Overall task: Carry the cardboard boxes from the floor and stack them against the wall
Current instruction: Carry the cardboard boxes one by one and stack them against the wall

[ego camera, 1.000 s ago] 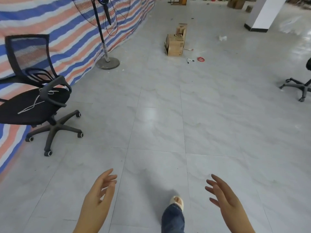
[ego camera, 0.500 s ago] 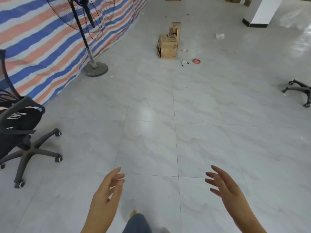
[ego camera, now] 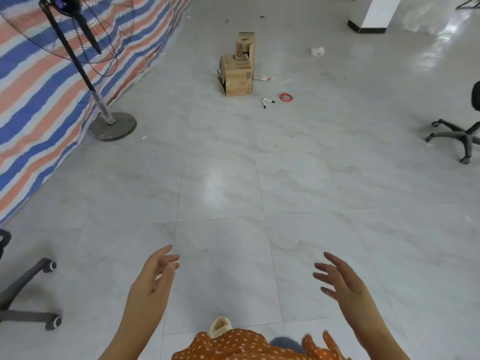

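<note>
Both hands empty, left hand and right hand fingers loosely spread; walk up to the cardboard boxes, then squat and grip low.

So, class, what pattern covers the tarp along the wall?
Blue, orange and white stripes on the tarp, head view.

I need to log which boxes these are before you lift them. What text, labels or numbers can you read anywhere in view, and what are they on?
Nothing reads clearly.
Near cardboard box, top: large dark print, too blurred to read.
Near cardboard box, front: a barcode-like label and small print, too small.
Far cardboard box: dark markings, illegible.
Markers, fan and tarp: no text visible.
</note>
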Available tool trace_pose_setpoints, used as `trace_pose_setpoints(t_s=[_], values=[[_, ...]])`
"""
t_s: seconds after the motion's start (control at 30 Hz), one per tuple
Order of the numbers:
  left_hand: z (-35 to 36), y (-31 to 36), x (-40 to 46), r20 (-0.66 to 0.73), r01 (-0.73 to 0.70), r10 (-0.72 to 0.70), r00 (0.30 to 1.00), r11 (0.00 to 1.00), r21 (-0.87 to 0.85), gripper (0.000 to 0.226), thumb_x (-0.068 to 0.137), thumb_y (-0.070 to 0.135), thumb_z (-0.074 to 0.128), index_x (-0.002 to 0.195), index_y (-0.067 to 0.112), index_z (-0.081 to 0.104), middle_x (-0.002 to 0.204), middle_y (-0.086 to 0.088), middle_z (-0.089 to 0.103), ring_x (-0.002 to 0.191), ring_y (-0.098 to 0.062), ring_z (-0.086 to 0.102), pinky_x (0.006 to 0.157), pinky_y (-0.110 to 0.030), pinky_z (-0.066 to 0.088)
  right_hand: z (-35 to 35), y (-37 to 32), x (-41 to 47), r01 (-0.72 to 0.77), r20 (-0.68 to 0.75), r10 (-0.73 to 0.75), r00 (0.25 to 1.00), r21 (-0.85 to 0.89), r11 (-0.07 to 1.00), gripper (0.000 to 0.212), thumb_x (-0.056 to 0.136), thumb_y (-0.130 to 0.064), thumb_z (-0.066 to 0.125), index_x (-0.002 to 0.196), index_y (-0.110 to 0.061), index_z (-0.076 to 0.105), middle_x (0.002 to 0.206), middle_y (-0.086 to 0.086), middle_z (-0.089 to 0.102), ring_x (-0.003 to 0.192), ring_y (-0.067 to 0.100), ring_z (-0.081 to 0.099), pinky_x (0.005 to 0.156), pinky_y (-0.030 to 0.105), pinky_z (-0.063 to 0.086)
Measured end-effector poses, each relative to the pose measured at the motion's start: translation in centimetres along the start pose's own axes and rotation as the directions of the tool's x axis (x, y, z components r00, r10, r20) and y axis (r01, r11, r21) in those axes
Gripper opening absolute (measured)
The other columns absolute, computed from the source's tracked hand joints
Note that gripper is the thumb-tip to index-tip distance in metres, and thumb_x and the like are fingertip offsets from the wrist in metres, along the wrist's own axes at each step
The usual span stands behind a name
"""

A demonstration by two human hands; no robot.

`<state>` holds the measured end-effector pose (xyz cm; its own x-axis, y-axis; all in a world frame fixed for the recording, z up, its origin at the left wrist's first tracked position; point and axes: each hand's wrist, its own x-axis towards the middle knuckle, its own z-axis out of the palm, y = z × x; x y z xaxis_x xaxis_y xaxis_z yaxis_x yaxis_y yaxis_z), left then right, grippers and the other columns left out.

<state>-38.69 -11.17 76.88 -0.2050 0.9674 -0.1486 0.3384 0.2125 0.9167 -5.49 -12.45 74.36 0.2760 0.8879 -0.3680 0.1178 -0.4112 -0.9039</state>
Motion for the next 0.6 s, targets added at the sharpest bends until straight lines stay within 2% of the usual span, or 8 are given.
trace_pose_setpoints(t_s=[0.13,0.3,0.37,0.5,0.6], values=[[1.2,1.7,7.3,0.055,-0.007,0.006,0.998,1.000,0.014,0.033,0.097,0.013,0.046,0.116,0.039,0.054,0.108,0.009,0.066,0.102,-0.005,0.063,0.091,-0.029,0.045,0.9,-1.5,4.9,-0.055,-0.019,0.055,0.998,0.024,0.998,0.025,0.099,-0.025,0.042,0.120,-0.032,0.055,0.106,-0.009,0.069,0.094,0.006,0.068,0.075,0.024,0.051],[5.5,3.0,15.1,0.112,0.046,-0.049,0.992,0.998,0.031,0.034,0.096,0.014,0.048,0.112,0.043,0.054,0.106,0.008,0.067,0.101,-0.008,0.064,0.085,-0.024,0.045,-0.3,-2.7,13.4,-0.144,-0.077,0.152,0.985,0.104,0.984,0.026,0.100,-0.022,0.042,0.122,-0.023,0.055,0.105,-0.002,0.069,0.095,0.015,0.067,0.074,0.029,0.050],[7.9,4.0,18.4,0.099,0.061,-0.063,0.993,0.998,0.025,0.033,0.096,0.013,0.048,0.111,0.042,0.054,0.106,0.007,0.067,0.101,-0.010,0.064,0.085,-0.025,0.045,-1.0,-4.1,17.8,-0.139,-0.081,0.148,0.986,0.109,0.984,0.026,0.100,-0.022,0.042,0.122,-0.022,0.055,0.104,-0.002,0.069,0.096,0.015,0.066,0.076,0.030,0.050],[13.2,7.6,25.2,0.068,0.077,-0.076,0.995,0.997,-0.007,0.033,0.096,0.011,0.047,0.112,0.040,0.054,0.106,0.005,0.067,0.102,-0.012,0.064,0.092,-0.036,0.046,-3.2,-8.6,27.0,-0.093,-0.061,0.098,0.993,0.082,0.992,0.027,0.100,-0.024,0.040,0.124,-0.025,0.053,0.111,-0.001,0.067,0.101,0.017,0.065,0.090,0.039,0.050],[17.4,11.0,30.1,0.076,0.042,-0.041,0.996,0.999,-0.008,0.033,0.095,0.012,0.048,0.112,0.040,0.054,0.105,0.006,0.068,0.100,-0.010,0.065,0.089,-0.029,0.046,-5.0,-12.9,33.8,-0.035,-0.046,0.038,0.998,0.066,0.997,0.026,0.101,-0.023,0.041,0.122,-0.028,0.054,0.109,-0.004,0.068,0.100,0.014,0.066,0.090,0.038,0.051]])
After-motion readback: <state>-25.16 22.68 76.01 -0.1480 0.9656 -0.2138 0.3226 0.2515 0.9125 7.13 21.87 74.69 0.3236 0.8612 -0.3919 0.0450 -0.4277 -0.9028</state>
